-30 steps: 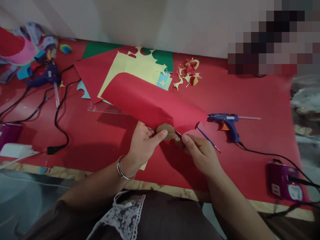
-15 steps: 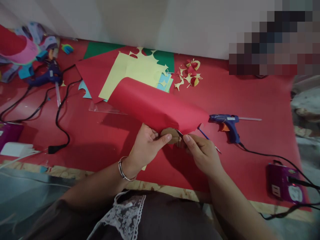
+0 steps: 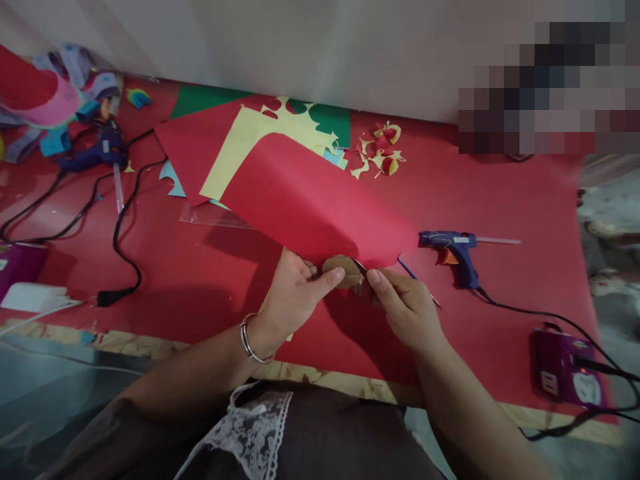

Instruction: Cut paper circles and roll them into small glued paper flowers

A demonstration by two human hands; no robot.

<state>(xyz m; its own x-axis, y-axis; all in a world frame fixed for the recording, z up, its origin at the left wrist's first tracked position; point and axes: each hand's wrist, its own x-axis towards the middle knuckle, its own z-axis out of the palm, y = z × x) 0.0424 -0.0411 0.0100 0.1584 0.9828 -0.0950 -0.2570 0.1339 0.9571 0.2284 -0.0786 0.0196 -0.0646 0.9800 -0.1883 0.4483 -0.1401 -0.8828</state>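
A large red paper sheet (image 3: 310,200) curves up from the work area, its near edge at my hands. My left hand (image 3: 300,287) pinches a round brown cardboard disc (image 3: 341,272) against this sheet, thumb on top. In my right hand (image 3: 405,303) is a small cutting tool (image 3: 360,267); its thin dark blade lies at the disc's right edge, and its handle is hidden by the fingers. A blue pen-like tool (image 3: 407,268) lies just beyond my right hand.
A blue glue gun (image 3: 463,257) lies at right, wired near a purple box (image 3: 570,370). Yellow paper (image 3: 227,157) and red and yellow scraps (image 3: 383,150) are behind. At left are another glue gun (image 3: 100,150), cables and a white adapter (image 3: 35,297).
The red sheet's raised far part has shifted up and flattened somewhat, covering more of the yellow paper. Both hands keep nearly the same place and hold.
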